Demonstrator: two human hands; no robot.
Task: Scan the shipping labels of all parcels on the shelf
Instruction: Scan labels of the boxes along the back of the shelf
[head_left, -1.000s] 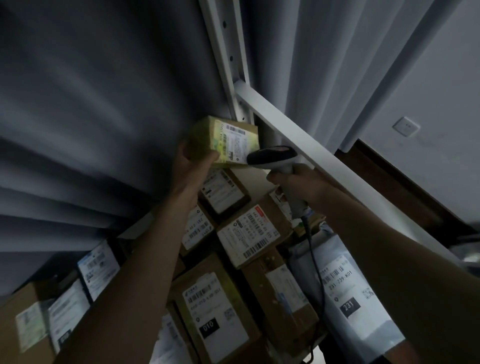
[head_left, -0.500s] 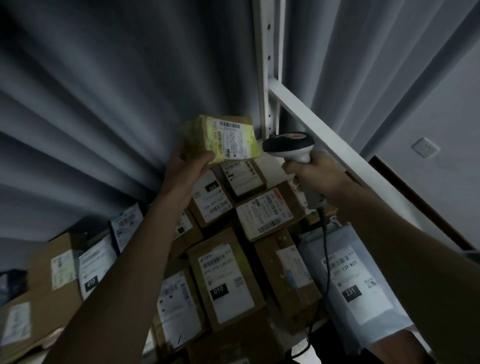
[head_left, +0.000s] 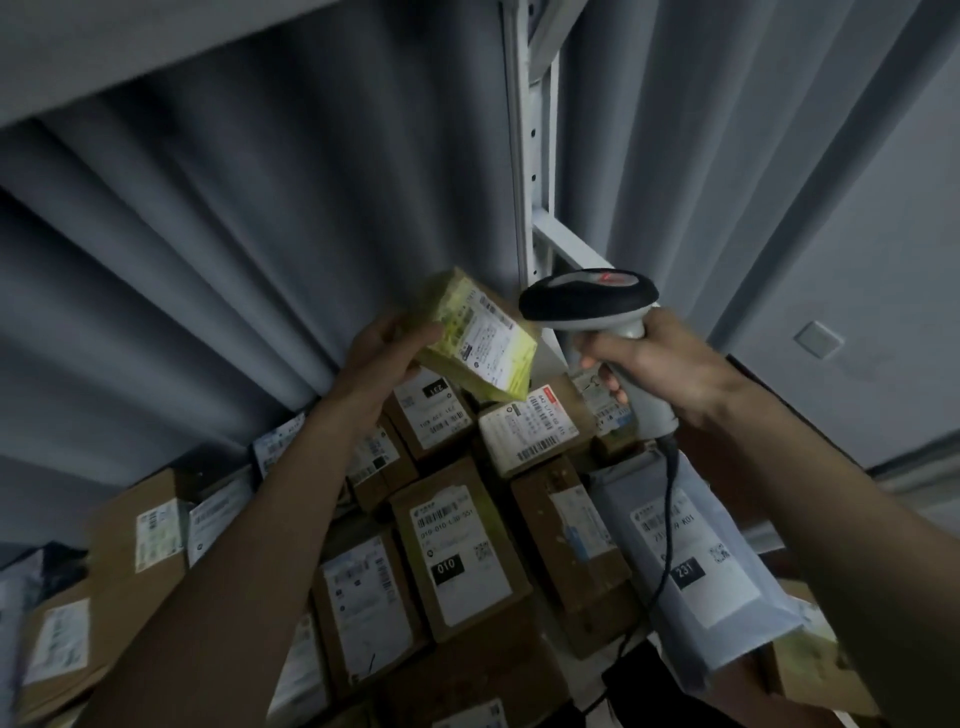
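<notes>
My left hand (head_left: 385, 349) holds a small yellow-green parcel (head_left: 480, 335) up above the pile, its white shipping label tilted toward the right. My right hand (head_left: 655, 361) grips a corded barcode scanner (head_left: 592, 301) by the handle. The scanner's black head sits just right of the parcel's label, nearly touching its upper corner. Below both hands lie several brown cardboard parcels with white labels, among them one marked 010 (head_left: 451, 548), and a grey mailer bag marked 231 (head_left: 693, 561).
A white metal shelf upright (head_left: 527, 156) and crossbar (head_left: 569, 247) rise behind the scanner. Grey curtain folds (head_left: 234, 234) hang behind the shelf. The scanner's black cable (head_left: 662, 545) drapes over the mailer bag. A wall socket (head_left: 817, 339) is on the right wall.
The view has tilted so the shelf upright stands more vertical. My left hand has turned the yellow-green parcel and lowered it slightly; the scanner stays beside its label.
</notes>
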